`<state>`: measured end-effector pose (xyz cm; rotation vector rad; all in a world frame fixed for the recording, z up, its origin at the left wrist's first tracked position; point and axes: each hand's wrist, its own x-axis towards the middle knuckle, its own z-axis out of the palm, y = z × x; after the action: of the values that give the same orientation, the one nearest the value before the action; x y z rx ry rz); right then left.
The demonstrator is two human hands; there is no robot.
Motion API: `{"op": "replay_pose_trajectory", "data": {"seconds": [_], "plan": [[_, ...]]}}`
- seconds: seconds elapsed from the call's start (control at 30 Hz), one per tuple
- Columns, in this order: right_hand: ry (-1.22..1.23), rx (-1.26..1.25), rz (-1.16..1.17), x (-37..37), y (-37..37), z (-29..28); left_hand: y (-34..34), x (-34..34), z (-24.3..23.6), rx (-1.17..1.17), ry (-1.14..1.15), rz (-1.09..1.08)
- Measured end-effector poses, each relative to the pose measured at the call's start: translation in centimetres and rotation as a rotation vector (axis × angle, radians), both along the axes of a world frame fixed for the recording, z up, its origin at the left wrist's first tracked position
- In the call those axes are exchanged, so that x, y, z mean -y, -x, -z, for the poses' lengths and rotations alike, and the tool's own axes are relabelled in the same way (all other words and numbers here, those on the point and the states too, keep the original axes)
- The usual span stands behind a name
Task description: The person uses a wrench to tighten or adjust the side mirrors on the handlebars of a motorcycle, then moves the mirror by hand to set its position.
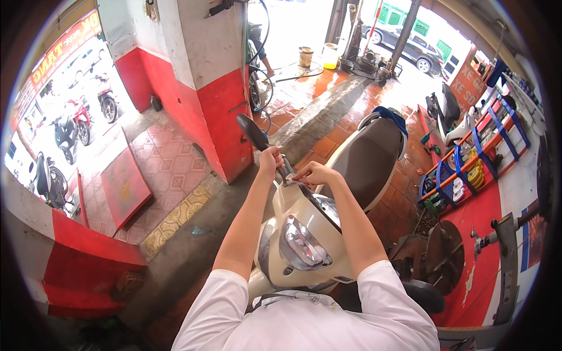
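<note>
A cream scooter (280, 202) stands in front of me, its headlight (304, 243) toward me and its dark brown seat (366, 155) farther off. A black rear-view mirror (252, 132) sticks up at the left of the handlebar. Just below the mirror head, my left hand (271, 159) is closed round what looks like its stem. My right hand (316, 174) is bent at the handlebar, fingers pinched together close to the foot of the stem. Whatever lies between those fingertips is too small to make out. Dark handlebar parts (285, 168) show between the hands.
A red and white pillar (219, 111) rises at the left. On the right wall hangs a rack with blue straps (480, 153) holding bottles. A bucket (305, 57) and a yellow container (329, 57) stand far off. Another person's hand (270, 72) shows beyond the pillar.
</note>
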<state>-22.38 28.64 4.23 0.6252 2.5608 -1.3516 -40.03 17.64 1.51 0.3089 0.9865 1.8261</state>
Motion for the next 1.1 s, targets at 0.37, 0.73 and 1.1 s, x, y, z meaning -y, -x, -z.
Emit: {"op": "replay_pose_trajectory", "data": {"seconds": [0.37, 0.73, 1.1], "plan": [[-0.414, 0.016, 0.157, 5.9, -0.7, -2.2, -0.7, -0.2, -0.6, 0.004, -0.019, -0.078], [-0.444, -0.056, -0.046, 3.2, 0.6, -2.0, -0.3, -0.2, 0.3, 0.000, -0.018, -0.093], [-0.724, -0.386, -0.221, 1.5, 6.3, 1.7, 0.5, -0.4, 0.6, -0.012, 0.034, -0.026]]}}
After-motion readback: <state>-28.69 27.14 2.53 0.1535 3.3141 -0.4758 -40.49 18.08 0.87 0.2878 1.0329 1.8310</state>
